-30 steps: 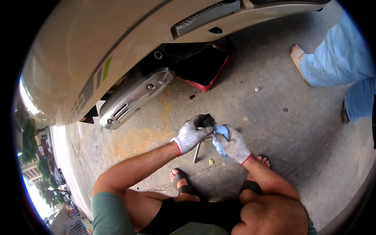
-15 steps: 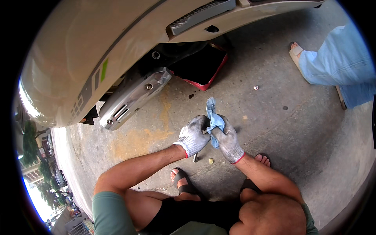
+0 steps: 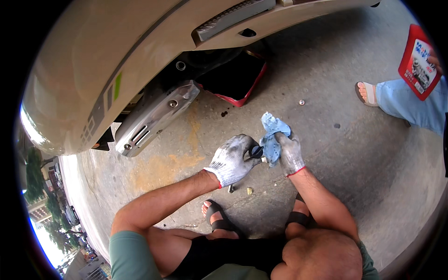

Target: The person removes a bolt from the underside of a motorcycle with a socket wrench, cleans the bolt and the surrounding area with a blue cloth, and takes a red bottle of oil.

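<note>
My left hand (image 3: 231,158), in a soiled white knit glove, is closed on a small black round cap (image 3: 255,151). A short pale tip shows beside the cap, next to the cloth. A crumpled light-blue cloth (image 3: 272,134) is gripped in my gloved right hand (image 3: 292,153), just right of the cap. Both hands are over the concrete in front of a beige scooter (image 3: 116,56). Its silver exhaust shield (image 3: 158,119) and a round opening (image 3: 180,66) in the dark underside lie beyond my hands to the left.
A red-rimmed pan (image 3: 262,74) with a black inside sits under the scooter. On the concrete lie a small metal part (image 3: 302,102), a silver rod-like piece (image 3: 231,188) and a yellowish bit (image 3: 250,191). At right, another person in blue trousers (image 3: 410,105) holds a red bottle (image 3: 420,65).
My right hand and the cloth have moved right, away from my left hand, uncovering the black cap. The other person's foot has shifted right, and a red bottle has come into view.
</note>
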The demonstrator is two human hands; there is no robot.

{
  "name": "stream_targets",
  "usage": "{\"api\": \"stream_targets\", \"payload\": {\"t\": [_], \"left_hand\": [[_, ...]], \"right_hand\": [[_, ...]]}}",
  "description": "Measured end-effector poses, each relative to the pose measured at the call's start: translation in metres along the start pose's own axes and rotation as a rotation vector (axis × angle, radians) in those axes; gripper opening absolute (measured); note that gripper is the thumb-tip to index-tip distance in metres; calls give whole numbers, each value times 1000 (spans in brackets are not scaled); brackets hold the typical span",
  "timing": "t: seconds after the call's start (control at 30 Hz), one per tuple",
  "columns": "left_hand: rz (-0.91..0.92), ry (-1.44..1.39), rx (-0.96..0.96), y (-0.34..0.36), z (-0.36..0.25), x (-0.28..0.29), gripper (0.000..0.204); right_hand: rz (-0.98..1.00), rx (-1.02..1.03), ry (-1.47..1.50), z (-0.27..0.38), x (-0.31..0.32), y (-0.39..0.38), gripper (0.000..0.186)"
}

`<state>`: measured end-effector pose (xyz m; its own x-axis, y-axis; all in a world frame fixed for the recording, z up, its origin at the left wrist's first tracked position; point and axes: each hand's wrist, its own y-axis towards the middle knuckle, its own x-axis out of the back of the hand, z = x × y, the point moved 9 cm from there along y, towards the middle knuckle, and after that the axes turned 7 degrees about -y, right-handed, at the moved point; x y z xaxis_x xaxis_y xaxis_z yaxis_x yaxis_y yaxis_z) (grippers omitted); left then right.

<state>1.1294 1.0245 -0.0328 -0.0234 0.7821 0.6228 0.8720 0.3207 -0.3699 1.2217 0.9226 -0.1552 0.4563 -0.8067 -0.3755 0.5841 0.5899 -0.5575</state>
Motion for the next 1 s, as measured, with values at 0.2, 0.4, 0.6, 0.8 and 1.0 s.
{"api": "stream_targets", "payload": {"t": [0.2, 0.4, 0.6, 0.8, 1.0], "left_hand": [[-35, 182, 33, 0, 22, 10, 29], [58, 208, 66, 6, 23, 1, 31], [101, 253, 53, -2, 23, -10, 31], [88, 345, -206, -1, -1, -25, 27], [225, 248, 204, 2, 28, -18, 41]], "right_hand": [[158, 19, -106, 26, -13, -33, 31], [171, 421, -771, 29, -53, -56, 34], [216, 90, -724, -5, -52, -42, 26], [168, -17, -673, -31, -20, -13, 28], [309, 108, -671, -10, -33, -42, 42]]}}
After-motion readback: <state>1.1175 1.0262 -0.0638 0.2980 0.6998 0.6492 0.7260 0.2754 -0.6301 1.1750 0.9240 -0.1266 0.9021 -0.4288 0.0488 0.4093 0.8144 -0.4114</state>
